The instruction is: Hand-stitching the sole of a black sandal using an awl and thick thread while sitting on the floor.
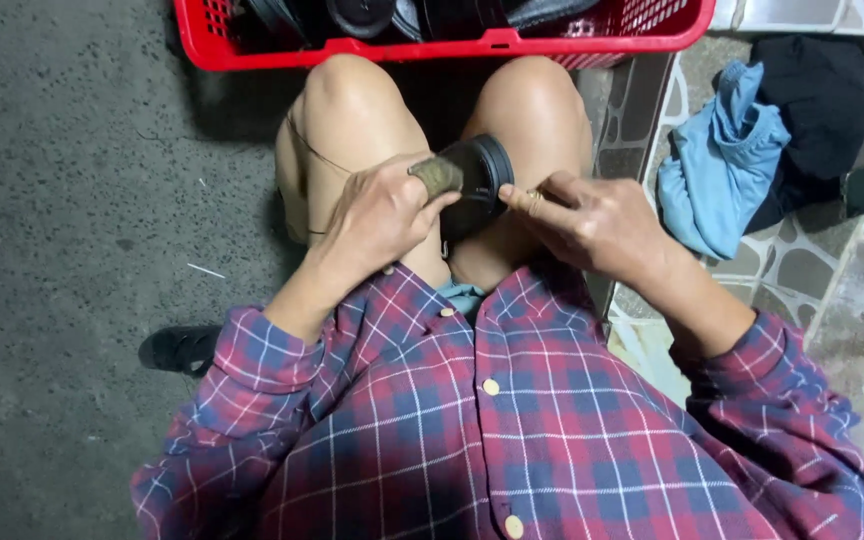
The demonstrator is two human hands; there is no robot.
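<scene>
I sit with bare knees raised, wearing a red and blue plaid shirt. A round black rubber part (pixel 479 180) rests between my thighs. My left hand (pixel 377 215) holds a small greyish-brown scrubbing pad (pixel 437 175) and presses it against the part's left edge. My right hand (pixel 597 220) grips the part from the right side, with a finger laid along its rim. The lower half of the part is hidden behind my hands.
A red plastic basket (pixel 497 42) with several black parts stands just beyond my knees. Light blue and black cloth (pixel 727 160) lies on the tiled ledge at right. A black sandal (pixel 180 348) sits on the grey concrete floor at left.
</scene>
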